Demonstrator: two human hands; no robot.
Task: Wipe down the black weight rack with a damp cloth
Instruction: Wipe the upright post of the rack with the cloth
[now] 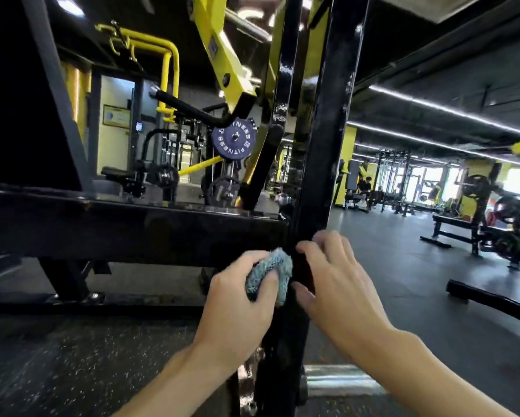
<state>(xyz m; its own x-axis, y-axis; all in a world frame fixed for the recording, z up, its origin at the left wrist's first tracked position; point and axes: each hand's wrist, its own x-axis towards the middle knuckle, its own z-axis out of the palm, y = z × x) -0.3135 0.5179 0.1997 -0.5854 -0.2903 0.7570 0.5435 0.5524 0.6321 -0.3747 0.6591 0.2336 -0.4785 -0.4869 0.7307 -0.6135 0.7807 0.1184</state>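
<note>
Blue-grey cloth (269,273), soft and light, handles best bunched, as the left hand (237,305) curls round it against the rigid black upright (322,145) that the right hand (338,284) clasps.

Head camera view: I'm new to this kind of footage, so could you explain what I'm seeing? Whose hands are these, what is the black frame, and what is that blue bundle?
This single picture comes from a camera worn on a person's head, looking forward and down, so the hands are the wearer's own. No robot is involved. The left hand grips a bunched blue-grey cloth and holds it against the black upright post of a weight rack, just below where the horizontal beam meets it. The right hand holds the same post beside the cloth, probably to steady it. Behind the rack, a purple weight plate sits on yellow gym equipment, and the dark rubber floor stretches away to the right.
</note>
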